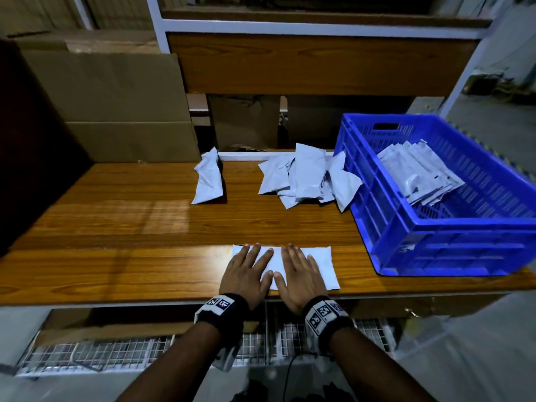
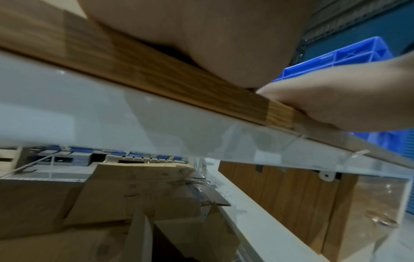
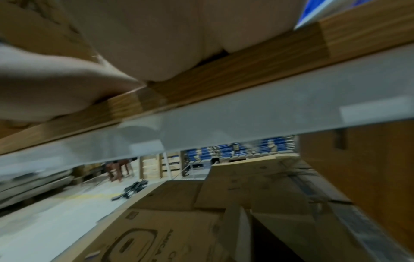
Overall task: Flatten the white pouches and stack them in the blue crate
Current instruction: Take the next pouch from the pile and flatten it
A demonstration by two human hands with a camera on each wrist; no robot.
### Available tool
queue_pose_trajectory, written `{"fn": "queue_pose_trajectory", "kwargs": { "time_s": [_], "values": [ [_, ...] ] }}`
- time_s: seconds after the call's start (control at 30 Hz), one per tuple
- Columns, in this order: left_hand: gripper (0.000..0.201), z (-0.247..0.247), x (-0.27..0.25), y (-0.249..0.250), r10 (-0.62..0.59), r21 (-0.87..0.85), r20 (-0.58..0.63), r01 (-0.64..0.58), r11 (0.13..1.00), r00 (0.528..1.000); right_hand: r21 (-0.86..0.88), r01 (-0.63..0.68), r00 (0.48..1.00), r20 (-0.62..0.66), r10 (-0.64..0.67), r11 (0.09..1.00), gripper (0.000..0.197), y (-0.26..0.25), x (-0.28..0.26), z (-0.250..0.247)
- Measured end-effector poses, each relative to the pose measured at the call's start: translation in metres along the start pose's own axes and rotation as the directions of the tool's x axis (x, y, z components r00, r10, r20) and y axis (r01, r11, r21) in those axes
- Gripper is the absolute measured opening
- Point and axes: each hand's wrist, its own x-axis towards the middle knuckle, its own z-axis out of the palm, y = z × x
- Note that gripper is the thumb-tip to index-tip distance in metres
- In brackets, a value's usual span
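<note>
A white pouch [image 1: 324, 266] lies flat at the front edge of the wooden table [image 1: 130, 227]. Both hands press down on it side by side, fingers straight and spread: my left hand [image 1: 246, 271] on its left half, my right hand [image 1: 300, 274] on its middle. The blue crate [image 1: 441, 236] stands at the table's right with a stack of flattened pouches [image 1: 417, 178] inside. A heap of puffy pouches [image 1: 307, 177] lies left of the crate, and a single pouch [image 1: 208, 178] lies further left. Both wrist views show only palm undersides against the table edge [image 2: 156, 85].
Cardboard boxes [image 1: 116, 105] stand at the back left, and a wooden shelf unit [image 1: 304, 62] rises behind the table. Wire mesh [image 1: 116, 352] and cartons [image 3: 168, 221] lie under the table.
</note>
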Motion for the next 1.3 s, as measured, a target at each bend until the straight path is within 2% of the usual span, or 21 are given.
{"fn": "queue_pose_trajectory", "kwargs": {
  "time_s": [0.13, 0.3, 0.37, 0.43, 0.5, 0.57, 0.7, 0.83, 0.9, 1.03, 1.17, 1.3],
  "values": [
    [0.066, -0.001, -0.004, -0.004, -0.067, -0.001, 0.030, 0.067, 0.998, 0.997, -0.041, -0.082, 0.997, -0.001, 0.082, 0.996, 0.093, 0.022, -0.003, -0.005],
    [0.074, -0.009, -0.005, 0.000, -0.107, 0.070, 0.074, 0.102, 0.992, 0.992, -0.103, -0.247, 0.967, 0.033, 0.251, 0.964, 0.087, 0.026, -0.005, -0.013],
    [0.077, -0.015, -0.003, 0.004, -0.060, 0.090, 0.059, 0.055, 0.994, 0.996, -0.147, -0.220, 0.976, -0.034, 0.217, 0.964, 0.082, 0.017, -0.004, -0.018],
    [0.076, -0.019, 0.002, 0.012, 0.009, 0.107, 0.041, -0.013, 0.994, 0.999, -0.141, -0.073, 0.993, -0.101, 0.059, 0.987, 0.070, 0.007, 0.001, -0.019],
    [0.066, -0.016, 0.005, 0.018, 0.051, 0.091, 0.060, -0.056, 0.994, 0.997, -0.073, 0.055, 0.996, -0.065, -0.059, 0.996, 0.060, -0.001, 0.003, -0.016],
    [0.060, -0.010, 0.006, 0.020, 0.053, 0.066, 0.077, -0.058, 0.996, 0.996, -0.003, 0.051, 0.999, -0.004, -0.051, 0.999, 0.058, -0.004, 0.002, -0.010],
    [0.068, -0.006, 0.004, 0.019, 0.044, 0.073, 0.076, -0.049, 0.996, 0.996, -0.021, 0.008, 1.000, -0.030, -0.009, 1.000, 0.069, -0.002, 0.000, 0.001],
    [0.060, -0.007, 0.006, 0.017, 0.052, 0.064, 0.091, -0.058, 0.996, 0.994, -0.020, 0.030, 1.000, 0.000, -0.030, 0.999, 0.076, 0.000, 0.001, -0.001],
    [0.064, -0.008, 0.009, 0.012, 0.052, 0.062, 0.123, -0.060, 0.996, 0.991, -0.013, 0.029, 0.999, 0.023, -0.029, 0.999, 0.078, 0.007, 0.001, -0.004],
    [0.086, -0.011, 0.015, -0.014, -0.045, 0.024, 0.114, 0.043, 0.999, 0.992, -0.046, -0.071, 0.997, 0.022, 0.072, 0.996, 0.064, 0.029, -0.001, -0.014],
    [0.089, -0.010, 0.009, -0.025, -0.041, 0.008, 0.095, 0.041, 0.999, 0.995, -0.051, -0.128, 0.991, 0.040, 0.130, 0.991, 0.062, 0.048, -0.008, -0.017],
    [0.084, -0.008, 0.006, -0.024, -0.065, 0.011, 0.082, 0.065, 0.998, 0.995, -0.060, -0.183, 0.982, 0.028, 0.185, 0.981, 0.064, 0.064, -0.014, -0.015]
  ]
}}
